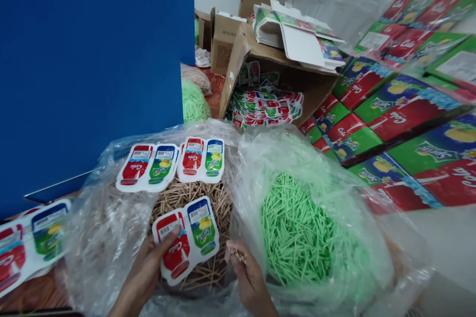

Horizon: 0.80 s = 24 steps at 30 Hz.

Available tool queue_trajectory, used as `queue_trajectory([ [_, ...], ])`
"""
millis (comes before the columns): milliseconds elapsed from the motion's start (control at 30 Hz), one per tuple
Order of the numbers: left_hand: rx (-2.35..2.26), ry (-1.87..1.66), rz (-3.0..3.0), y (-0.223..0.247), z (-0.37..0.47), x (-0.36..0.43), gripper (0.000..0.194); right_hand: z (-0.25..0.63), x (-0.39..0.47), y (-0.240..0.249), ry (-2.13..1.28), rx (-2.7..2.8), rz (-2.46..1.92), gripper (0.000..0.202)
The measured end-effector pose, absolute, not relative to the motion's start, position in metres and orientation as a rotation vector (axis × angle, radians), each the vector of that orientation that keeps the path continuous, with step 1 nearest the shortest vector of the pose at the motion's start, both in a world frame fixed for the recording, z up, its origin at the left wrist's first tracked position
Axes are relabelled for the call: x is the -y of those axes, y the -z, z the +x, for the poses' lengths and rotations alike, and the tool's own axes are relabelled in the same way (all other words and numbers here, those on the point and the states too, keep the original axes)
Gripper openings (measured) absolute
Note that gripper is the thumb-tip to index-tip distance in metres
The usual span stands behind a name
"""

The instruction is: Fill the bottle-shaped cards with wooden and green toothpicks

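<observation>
My left hand point(148, 262) grips a printed pouch point(200, 237) with a red Cola jar and a green-blue lemon jar, its thumb lying on the red half. My right hand point(245, 275) is closed around a small bunch of brown sticks point(238, 255), just right of the pouch. Beneath both hands is a clear plastic bag point(107, 228) full of brown sticks point(189, 193). Two more pouches or stacks point(147, 167) point(201, 159) lie on its far side. Right of my right hand, green sticks point(297, 228) fill another clear bag point(357, 223).
Further pouches point(29, 242) lie at the far left. A blue panel point(92, 59) rises on the left. Behind the bags, an open carton point(238, 54) on its side holds many pouches point(267, 106). Stacked Cola and Sprite boxes point(397, 109) stand at the right.
</observation>
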<state>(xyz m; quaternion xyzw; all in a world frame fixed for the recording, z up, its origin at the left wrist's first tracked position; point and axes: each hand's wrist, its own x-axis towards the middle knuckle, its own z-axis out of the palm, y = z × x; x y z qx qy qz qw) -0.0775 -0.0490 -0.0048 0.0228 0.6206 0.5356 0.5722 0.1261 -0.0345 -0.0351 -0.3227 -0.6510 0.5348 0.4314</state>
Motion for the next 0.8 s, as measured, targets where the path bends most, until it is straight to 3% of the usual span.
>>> queue_trajectory([
  [167,-1.443,-1.227,0.029,0.0097,-0.0785,0.0518,0.020,0.1259,0.0342,0.0323,-1.327,1.616,-0.808,0.026],
  [467,-1.399,-1.210,0.054,0.0038,-0.0800,0.0498,0.035,0.1257,0.0370,0.0274,-1.352,1.626,-0.797,0.027],
  [800,-1.440,-1.157,0.095,0.0038,-0.0771,0.0498,0.019,0.1272,0.0401,0.0316,-1.357,1.625,-0.824,0.028],
])
